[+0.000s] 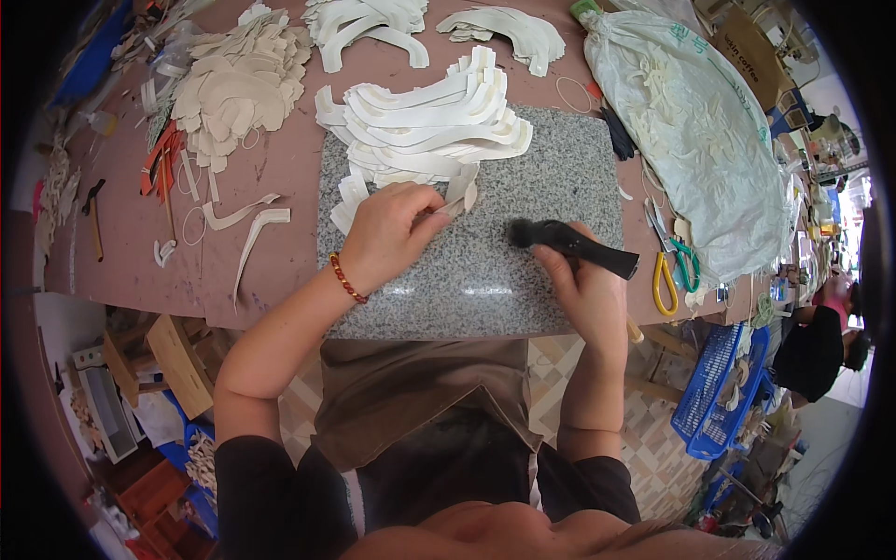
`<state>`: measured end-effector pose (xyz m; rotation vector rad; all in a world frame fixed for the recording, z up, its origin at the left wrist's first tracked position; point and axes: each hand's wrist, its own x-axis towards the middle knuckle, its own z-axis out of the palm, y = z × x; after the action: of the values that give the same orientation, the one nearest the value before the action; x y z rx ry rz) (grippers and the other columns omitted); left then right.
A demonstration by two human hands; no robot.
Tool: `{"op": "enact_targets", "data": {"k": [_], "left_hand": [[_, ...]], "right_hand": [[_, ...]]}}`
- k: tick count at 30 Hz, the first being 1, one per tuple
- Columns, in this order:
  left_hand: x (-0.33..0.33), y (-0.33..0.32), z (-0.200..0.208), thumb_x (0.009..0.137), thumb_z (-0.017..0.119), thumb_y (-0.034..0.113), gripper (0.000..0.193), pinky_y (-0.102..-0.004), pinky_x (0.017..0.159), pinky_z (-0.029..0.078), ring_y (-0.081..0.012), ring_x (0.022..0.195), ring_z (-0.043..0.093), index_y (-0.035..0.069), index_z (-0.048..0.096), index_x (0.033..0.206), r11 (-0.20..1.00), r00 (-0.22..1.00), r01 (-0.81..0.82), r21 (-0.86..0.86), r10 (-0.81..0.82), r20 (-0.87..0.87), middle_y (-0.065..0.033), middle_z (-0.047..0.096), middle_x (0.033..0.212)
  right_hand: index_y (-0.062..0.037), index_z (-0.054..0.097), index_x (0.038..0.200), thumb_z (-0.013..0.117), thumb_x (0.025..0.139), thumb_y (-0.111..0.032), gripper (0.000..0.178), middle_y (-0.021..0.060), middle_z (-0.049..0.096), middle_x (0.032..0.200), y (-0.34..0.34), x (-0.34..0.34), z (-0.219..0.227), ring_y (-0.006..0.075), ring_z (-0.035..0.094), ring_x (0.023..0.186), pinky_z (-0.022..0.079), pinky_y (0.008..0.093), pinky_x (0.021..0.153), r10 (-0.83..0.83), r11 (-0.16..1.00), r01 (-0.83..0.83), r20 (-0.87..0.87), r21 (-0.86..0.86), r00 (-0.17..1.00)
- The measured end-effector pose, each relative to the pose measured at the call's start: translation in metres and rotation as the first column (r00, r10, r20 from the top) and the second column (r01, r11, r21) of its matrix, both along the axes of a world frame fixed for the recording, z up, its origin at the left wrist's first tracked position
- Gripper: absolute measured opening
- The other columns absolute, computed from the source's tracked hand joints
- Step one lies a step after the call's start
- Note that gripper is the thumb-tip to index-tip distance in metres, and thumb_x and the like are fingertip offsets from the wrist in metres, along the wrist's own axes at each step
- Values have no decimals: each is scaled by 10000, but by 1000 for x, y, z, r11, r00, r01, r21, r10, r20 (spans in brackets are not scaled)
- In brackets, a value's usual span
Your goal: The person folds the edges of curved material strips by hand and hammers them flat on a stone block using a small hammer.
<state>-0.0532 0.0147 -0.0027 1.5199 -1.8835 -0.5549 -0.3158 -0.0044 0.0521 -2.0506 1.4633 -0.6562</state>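
My left hand [394, 233], with a beaded bracelet at the wrist, is closed in a pinch on a pale curved leather-like strip [464, 193] at the middle of a speckled grey stone slab [551, 159]. My right hand [593, 289] grips a black-headed hammer [583, 247] above the slab's right side, its head apart from the strip. Part of its wooden handle shows below the hand. Just beyond my left hand, a stack of white curved strips [429, 117] covers the slab's far left part. Some strips lie partly hidden behind my left hand.
A heap of beige cut pieces [238, 84] lies far left, with more white strips [369, 23] at the back. Two loose strips [252, 233] lie left of the slab. Yellow-and-green-handled scissors [667, 266] and a large pale sack [695, 140] are on the right. A blue basket [719, 392] stands below.
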Motion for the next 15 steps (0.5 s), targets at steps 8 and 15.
{"op": "enact_targets", "data": {"k": [8, 15], "left_hand": [[0, 2, -4, 883, 763, 87, 106, -283, 711, 519, -166, 779, 647, 19, 703, 937, 998, 992, -57, -24, 54, -116, -82, 683, 874], [22, 3, -17, 933, 725, 58, 77, -254, 674, 528, -90, 775, 657, 22, 656, 929, 980, 712, 67, 190, 86, -697, -30, 704, 880]], "right_hand": [[-78, 566, 1186, 903, 713, -342, 638, 117, 681, 956, -21, 57, -14, 353, 686, 870, 538, 431, 735, 66, 895, -104, -102, -434, 993], [-112, 564, 1103, 804, 751, -170, 430, 88, 692, 963, -47, 75, -28, 333, 696, 881, 532, 429, 710, -81, 921, -30, -265, -387, 961]]}}
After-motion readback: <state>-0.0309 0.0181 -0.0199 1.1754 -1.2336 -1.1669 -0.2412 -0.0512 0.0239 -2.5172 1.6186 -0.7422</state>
